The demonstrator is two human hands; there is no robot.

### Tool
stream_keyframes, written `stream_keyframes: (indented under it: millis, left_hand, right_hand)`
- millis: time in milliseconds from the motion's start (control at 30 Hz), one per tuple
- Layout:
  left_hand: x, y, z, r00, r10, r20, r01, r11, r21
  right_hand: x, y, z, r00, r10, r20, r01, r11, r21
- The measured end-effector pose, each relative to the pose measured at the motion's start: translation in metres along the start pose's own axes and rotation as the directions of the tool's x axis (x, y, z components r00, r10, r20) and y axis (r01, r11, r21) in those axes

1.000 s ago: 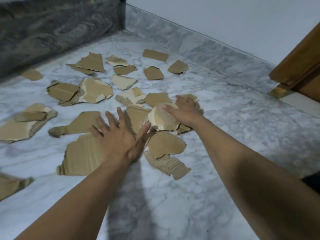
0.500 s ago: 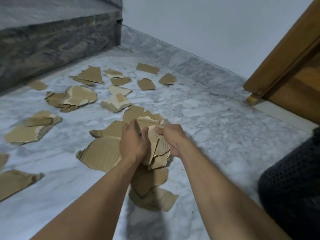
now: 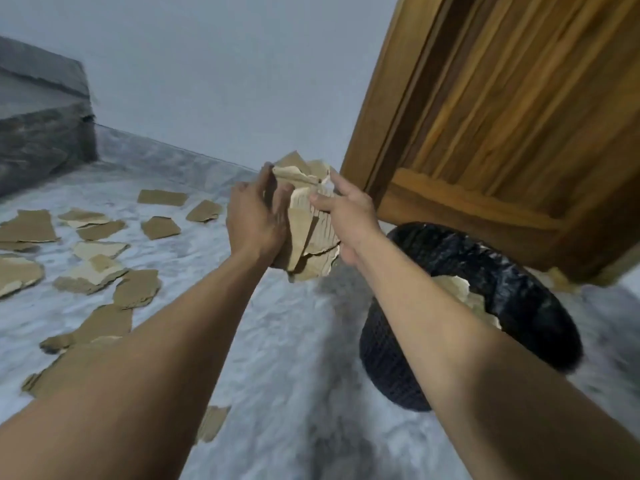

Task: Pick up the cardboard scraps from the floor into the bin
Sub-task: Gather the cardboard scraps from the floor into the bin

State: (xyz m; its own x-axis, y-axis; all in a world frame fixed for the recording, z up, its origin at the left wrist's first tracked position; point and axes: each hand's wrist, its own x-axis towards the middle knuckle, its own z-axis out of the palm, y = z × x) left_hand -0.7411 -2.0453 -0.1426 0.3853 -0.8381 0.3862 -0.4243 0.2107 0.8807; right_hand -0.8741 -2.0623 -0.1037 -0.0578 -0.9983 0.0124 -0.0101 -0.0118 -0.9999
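A bundle of torn brown cardboard scraps [image 3: 309,223] is pressed between my left hand [image 3: 254,220] and my right hand [image 3: 349,209], held in the air above the marble floor. The bundle is just left of a black woven bin [image 3: 519,306] that stands on the floor at the right. Some pale cardboard pieces [image 3: 465,296] lie inside the bin, partly hidden by my right forearm. Several more scraps [image 3: 100,268] lie scattered on the floor at the left.
A wooden door and its frame [image 3: 502,126] rise behind the bin. A dark stone step [image 3: 41,133] stands at the far left against the pale wall. A small scrap [image 3: 211,422] lies on the floor between my forearms.
Both hands gathered scraps from the floor into a bundle, lifted it and carried it right toward the bin. The view swung right, bringing the bin and door into sight.
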Motion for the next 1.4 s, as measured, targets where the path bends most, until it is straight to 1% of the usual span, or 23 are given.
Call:
stream_keyframes:
  millis: [100, 200, 300, 433, 500, 567, 600, 667, 700, 733, 767, 800, 833, 867, 900, 933, 967, 1000, 1133, 1200, 1333, 1400]
  left_hand:
    - [0.003, 0.067, 0.04, 0.997, 0.07, 0.03, -0.067, 0.993, -0.093]
    - [-0.009, 0.125, 0.09, 0.986, 0.127, 0.111, -0.108, 0.98, -0.165]
    - [-0.035, 0.155, 0.138, 0.96, 0.152, 0.234, -0.104, 0.973, -0.207]
    - [-0.071, 0.162, 0.18, 0.9, 0.113, 0.42, -0.019, 0.975, -0.222]
    - [-0.079, 0.158, 0.189, 0.852, 0.124, 0.509, -0.045, 0.985, -0.165]
    - [-0.079, 0.152, 0.189, 0.825, 0.165, 0.541, -0.146, 0.986, -0.079]
    - [-0.078, 0.15, 0.187, 0.822, 0.195, 0.536, -0.229, 0.973, -0.003]
    - [-0.073, 0.148, 0.177, 0.834, 0.218, 0.507, -0.377, 0.897, 0.233]
    - [-0.069, 0.144, 0.171, 0.847, 0.185, 0.498, -0.388, 0.856, 0.342]
    - [-0.065, 0.139, 0.164, 0.858, 0.12, 0.499, -0.357, 0.838, 0.412]
    - [-0.061, 0.132, 0.158, 0.859, 0.04, 0.511, -0.304, 0.842, 0.446]
    - [-0.058, 0.123, 0.153, 0.837, -0.036, 0.547, -0.257, 0.855, 0.45]
    - [-0.057, 0.113, 0.148, 0.793, -0.093, 0.603, -0.214, 0.883, 0.418]
    - [-0.059, 0.104, 0.143, 0.746, -0.134, 0.652, -0.145, 0.923, 0.356]
    - [-0.062, 0.097, 0.139, 0.712, -0.171, 0.681, -0.029, 0.962, 0.272]
    - [-0.066, 0.094, 0.134, 0.695, -0.214, 0.687, 0.122, 0.976, 0.181]
    - [-0.067, 0.09, 0.132, 0.697, -0.242, 0.675, 0.234, 0.967, 0.105]
    - [-0.066, 0.088, 0.13, 0.709, -0.256, 0.657, 0.293, 0.955, 0.057]
    - [-0.048, 0.074, 0.115, 0.736, -0.332, 0.59, 0.413, 0.911, -0.003]
    - [-0.031, 0.06, 0.099, 0.747, -0.369, 0.553, 0.442, 0.897, 0.001]
    - [0.008, 0.036, 0.056, 0.822, -0.383, 0.421, 0.422, 0.906, -0.002]
    - [0.024, 0.026, 0.032, 0.847, -0.389, 0.363, 0.417, 0.909, 0.0]
  right_hand:
    - [-0.007, -0.052, -0.062, 0.993, -0.08, -0.084, 0.075, 0.996, -0.057]
    - [-0.021, -0.084, -0.129, 0.971, -0.144, -0.191, 0.125, 0.986, -0.108]
    - [-0.031, -0.083, -0.189, 0.951, -0.169, -0.26, 0.141, 0.983, -0.12]
    - [-0.042, -0.058, -0.243, 0.93, -0.102, -0.353, 0.048, 0.986, -0.16]
    - [-0.042, -0.044, -0.26, 0.912, -0.067, -0.405, -0.01, 0.983, -0.186]
    - [-0.049, -0.036, -0.268, 0.904, -0.065, -0.423, -0.062, 0.958, -0.281]
    - [-0.055, -0.035, -0.271, 0.908, -0.069, -0.412, -0.088, 0.933, -0.348]
    - [-0.061, -0.029, -0.286, 0.906, -0.097, -0.411, -0.124, 0.87, -0.477]
    - [-0.065, -0.026, -0.294, 0.901, -0.101, -0.421, -0.153, 0.836, -0.527]
    - [-0.069, -0.022, -0.304, 0.896, -0.098, -0.434, -0.195, 0.79, -0.581]
    - [-0.074, -0.016, -0.312, 0.885, -0.08, -0.458, -0.264, 0.724, -0.637]
    - [-0.078, -0.007, -0.323, 0.879, -0.05, -0.475, -0.324, 0.668, -0.67]
    - [-0.081, 0.001, -0.33, 0.867, 0.006, -0.498, -0.386, 0.64, -0.665]
    - [-0.084, 0.01, -0.336, 0.86, 0.064, -0.506, -0.424, 0.64, -0.641]
    - [-0.088, 0.015, -0.338, 0.853, 0.124, -0.508, -0.447, 0.675, -0.587]
    - [-0.09, 0.019, -0.339, 0.841, 0.167, -0.514, -0.458, 0.725, -0.514]
    - [-0.091, 0.019, -0.336, 0.83, 0.191, -0.524, -0.456, 0.774, -0.44]
    - [-0.09, 0.018, -0.334, 0.825, 0.214, -0.523, -0.452, 0.806, -0.382]
    - [-0.062, 0.019, -0.315, 0.821, 0.242, -0.517, -0.429, 0.859, -0.28]
    - [-0.042, 0.025, -0.298, 0.828, 0.249, -0.502, -0.397, 0.893, -0.213]
    - [-0.013, 0.029, -0.226, 0.854, 0.261, -0.45, -0.303, 0.953, -0.021]
    - [0.002, 0.035, -0.188, 0.87, 0.256, -0.42, -0.269, 0.963, 0.029]
